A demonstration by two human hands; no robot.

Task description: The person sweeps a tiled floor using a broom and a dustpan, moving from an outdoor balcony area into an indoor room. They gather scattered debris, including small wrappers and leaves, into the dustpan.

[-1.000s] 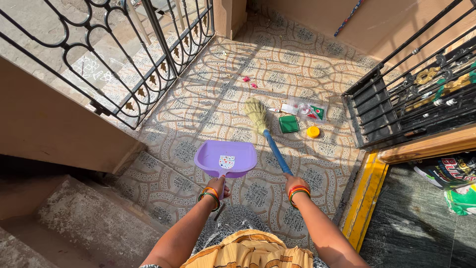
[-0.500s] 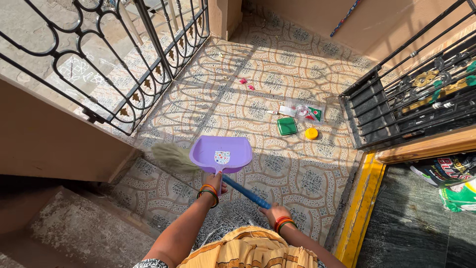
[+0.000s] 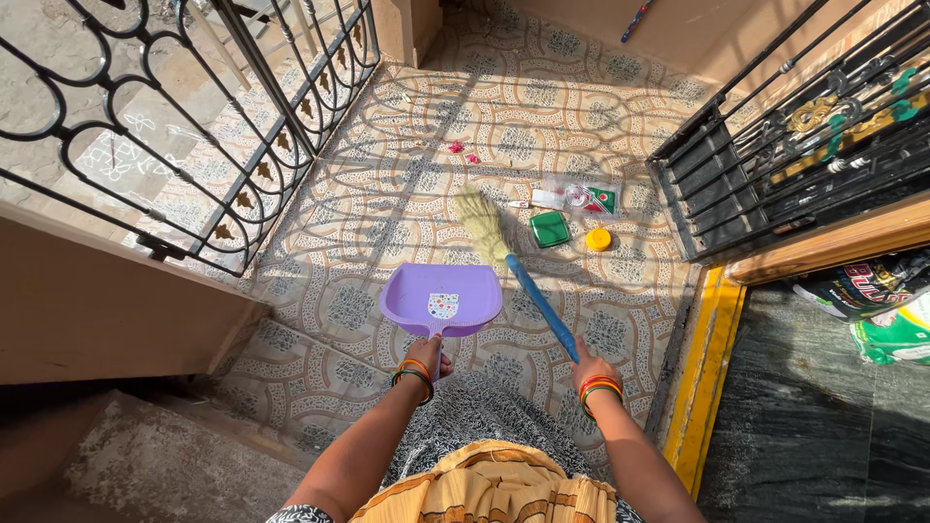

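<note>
A: A sunlit porch, patterned tile floor (image 3: 407, 203) with a black iron railing (image 3: 194, 126) on the left and a grille (image 3: 794, 145) on the right. What is each hand doing?

B: The left hand (image 3: 426, 354) is closed around the handle of a purple dustpan (image 3: 442, 298), held low and flat so its open lip faces the litter. The right hand (image 3: 584, 360) is wrapped around the blue handle of a broom (image 3: 513, 266), angled forward so the straw bristles touch the tiles just past the pan.

A: And the litter?

B: It lies beyond the bristles: a green square lid (image 3: 549, 229), a yellow round cap (image 3: 599, 238), a clear plastic wrapper (image 3: 579, 197), and 2 pink scraps (image 3: 463, 152) farther off.

A: So the pan sits between the person and the litter?

B: Yes, likely so the broom can draw things toward it.
</note>
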